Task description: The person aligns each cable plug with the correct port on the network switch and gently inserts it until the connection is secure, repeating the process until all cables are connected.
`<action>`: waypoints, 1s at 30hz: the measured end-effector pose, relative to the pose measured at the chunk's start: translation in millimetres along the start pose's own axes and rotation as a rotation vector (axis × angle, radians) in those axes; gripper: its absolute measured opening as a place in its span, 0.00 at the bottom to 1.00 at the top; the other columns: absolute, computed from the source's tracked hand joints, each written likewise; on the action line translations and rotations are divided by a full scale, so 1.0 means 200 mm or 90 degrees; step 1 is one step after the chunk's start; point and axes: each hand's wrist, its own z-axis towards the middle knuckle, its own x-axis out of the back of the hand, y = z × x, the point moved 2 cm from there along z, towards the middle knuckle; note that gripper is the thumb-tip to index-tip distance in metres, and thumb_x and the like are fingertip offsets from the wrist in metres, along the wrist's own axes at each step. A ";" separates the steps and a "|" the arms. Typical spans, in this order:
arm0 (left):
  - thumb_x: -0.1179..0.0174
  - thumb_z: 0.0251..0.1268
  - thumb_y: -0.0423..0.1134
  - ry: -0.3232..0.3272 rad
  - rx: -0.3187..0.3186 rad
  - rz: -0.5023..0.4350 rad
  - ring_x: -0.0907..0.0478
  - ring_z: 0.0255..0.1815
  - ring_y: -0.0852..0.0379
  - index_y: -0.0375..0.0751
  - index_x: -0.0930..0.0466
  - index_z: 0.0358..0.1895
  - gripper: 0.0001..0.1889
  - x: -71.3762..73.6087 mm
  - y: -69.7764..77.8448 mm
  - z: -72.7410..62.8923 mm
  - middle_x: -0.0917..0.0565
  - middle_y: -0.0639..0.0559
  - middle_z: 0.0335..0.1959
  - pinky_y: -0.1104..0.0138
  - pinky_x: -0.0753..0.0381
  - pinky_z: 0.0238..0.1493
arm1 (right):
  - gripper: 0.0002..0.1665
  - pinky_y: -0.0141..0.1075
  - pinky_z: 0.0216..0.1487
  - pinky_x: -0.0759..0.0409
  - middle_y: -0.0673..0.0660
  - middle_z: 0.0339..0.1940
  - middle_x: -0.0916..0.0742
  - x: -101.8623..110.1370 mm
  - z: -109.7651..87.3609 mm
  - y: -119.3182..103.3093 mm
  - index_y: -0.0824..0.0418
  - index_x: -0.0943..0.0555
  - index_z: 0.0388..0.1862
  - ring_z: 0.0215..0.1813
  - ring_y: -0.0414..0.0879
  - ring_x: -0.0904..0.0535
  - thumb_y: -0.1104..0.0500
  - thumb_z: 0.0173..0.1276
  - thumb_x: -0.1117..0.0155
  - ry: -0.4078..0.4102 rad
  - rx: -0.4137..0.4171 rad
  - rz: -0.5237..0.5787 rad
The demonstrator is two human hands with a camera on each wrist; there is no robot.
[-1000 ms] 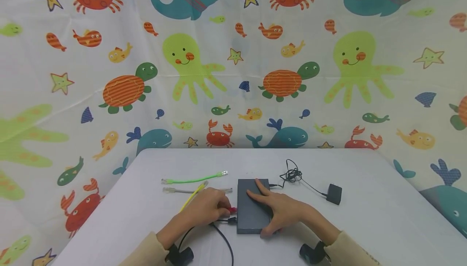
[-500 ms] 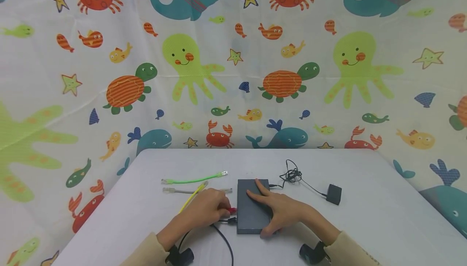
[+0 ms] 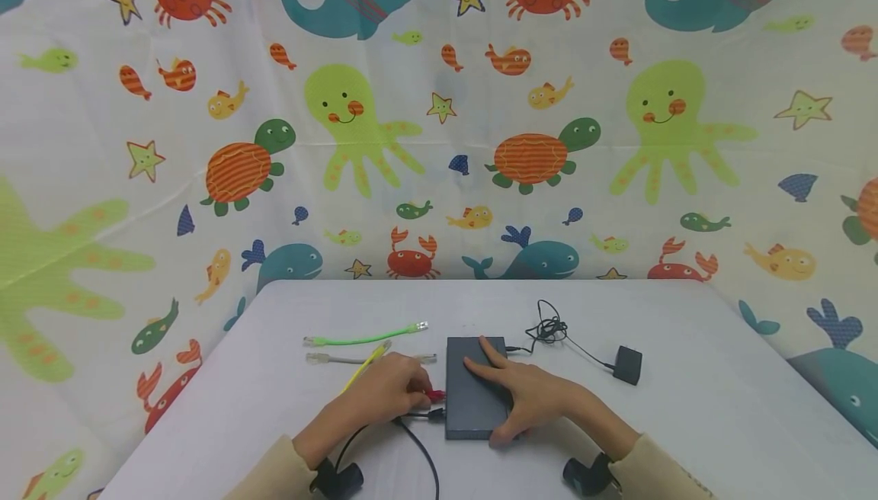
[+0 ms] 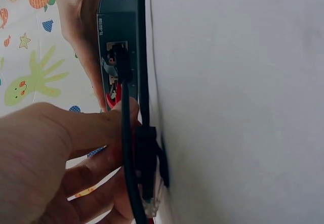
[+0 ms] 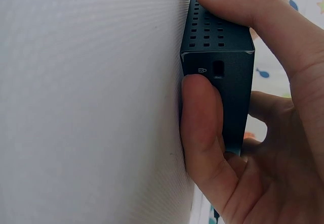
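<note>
A dark network switch [image 3: 466, 405] lies flat on the white table, its row of ports facing left. My right hand [image 3: 538, 397] grips it, with the thumb at the near side, spread fingers over the top and one finger against the end face [image 5: 235, 102] with the lock slot. My left hand [image 3: 391, 389] pinches a red Ethernet cable's plug [image 3: 435, 395] right at a port. In the left wrist view, a black Ethernet cable's plug [image 4: 120, 62] sits in the neighbouring port. Another black plug [image 4: 147, 155] with a clear tip hangs beside my left fingers, which hide most of the red cable.
Beyond my left hand lie a green cable [image 3: 366, 338], a grey cable [image 3: 336, 359] and a yellow cable [image 3: 366, 363]. A bundled black power cord [image 3: 549, 328] runs from the switch's far right to a power adapter [image 3: 627, 365]. A patterned sea-animal curtain [image 3: 439, 104] hangs behind the table.
Both hands stay almost where they were, the left still at the red plug and the right on the switch. The curtain's left part shifts slightly rightward in view.
</note>
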 end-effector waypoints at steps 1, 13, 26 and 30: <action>0.32 0.57 0.44 0.000 0.001 0.002 0.26 0.29 0.71 0.53 0.12 0.37 0.06 0.00 0.00 0.00 0.15 0.67 0.28 0.74 0.23 0.36 | 0.65 0.57 0.66 0.32 0.55 0.82 0.58 0.00 0.00 0.00 0.36 0.49 0.77 0.75 0.57 0.39 0.31 0.43 0.26 0.000 0.000 -0.001; 0.31 0.56 0.46 -0.005 0.024 0.025 0.27 0.27 0.69 0.55 0.12 0.35 0.05 0.01 -0.01 0.00 0.16 0.69 0.25 0.73 0.25 0.35 | 0.64 0.57 0.66 0.32 0.54 0.82 0.58 -0.01 0.00 0.01 0.35 0.49 0.77 0.75 0.58 0.39 0.31 0.44 0.26 -0.003 0.001 0.003; 0.31 0.56 0.44 -0.010 -0.003 0.022 0.27 0.27 0.69 0.54 0.11 0.34 0.04 0.02 0.00 -0.01 0.16 0.68 0.25 0.75 0.25 0.34 | 0.65 0.59 0.67 0.34 0.54 0.82 0.59 -0.01 0.00 0.01 0.36 0.49 0.77 0.76 0.58 0.42 0.31 0.43 0.26 0.000 0.002 0.004; 0.31 0.56 0.44 0.004 -0.012 0.031 0.27 0.27 0.70 0.53 0.11 0.35 0.04 0.01 -0.01 0.00 0.16 0.67 0.26 0.75 0.25 0.34 | 0.65 0.58 0.67 0.34 0.55 0.82 0.59 -0.01 0.00 0.00 0.36 0.49 0.77 0.76 0.58 0.42 0.31 0.43 0.26 0.000 0.001 0.004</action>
